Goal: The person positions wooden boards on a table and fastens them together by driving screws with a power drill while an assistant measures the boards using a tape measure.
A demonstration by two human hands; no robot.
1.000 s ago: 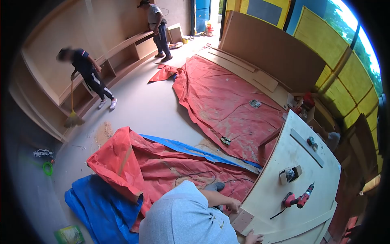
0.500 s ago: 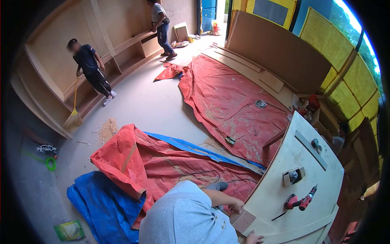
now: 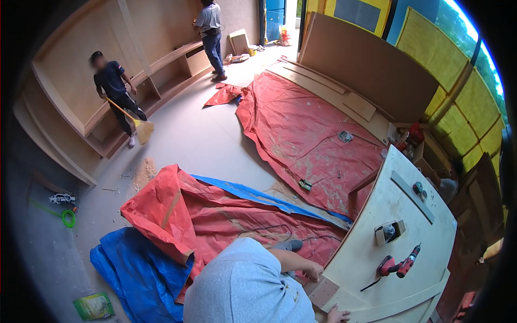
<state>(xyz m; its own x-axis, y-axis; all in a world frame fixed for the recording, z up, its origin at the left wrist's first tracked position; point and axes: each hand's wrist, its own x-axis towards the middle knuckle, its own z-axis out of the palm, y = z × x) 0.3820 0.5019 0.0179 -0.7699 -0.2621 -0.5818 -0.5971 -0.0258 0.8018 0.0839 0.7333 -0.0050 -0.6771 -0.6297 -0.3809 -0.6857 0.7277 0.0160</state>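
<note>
My left hand (image 3: 312, 272) is at the near left edge of a large pale wooden panel (image 3: 353, 269), its fingers curled; what they hold, if anything, is hidden. Lower down, my right hand (image 3: 338, 314) rests by the panel's bottom corner with fingers stretched out, partly cut off by the frame. A small plate with holes (image 3: 325, 292) lies on the corner between both hands. On the panel lie a red cordless drill (image 3: 407, 262), a second red power tool (image 3: 385, 266), an open small box (image 3: 390, 232) and a grey strip (image 3: 412, 197).
Red tarpaulin (image 3: 301, 140) and blue tarpaulin (image 3: 134, 269) cover much of the floor. A person with a broom (image 3: 143, 131) stands by wooden shelving (image 3: 167, 56); another person (image 3: 210, 32) stands farther back. Long boards (image 3: 328, 91) lie behind, and sawdust (image 3: 145, 171) is heaped on the floor.
The sweeping person's broom has swung up and right. The person at the back has straightened and turned toward the shelving. My hands stay in the same places.
</note>
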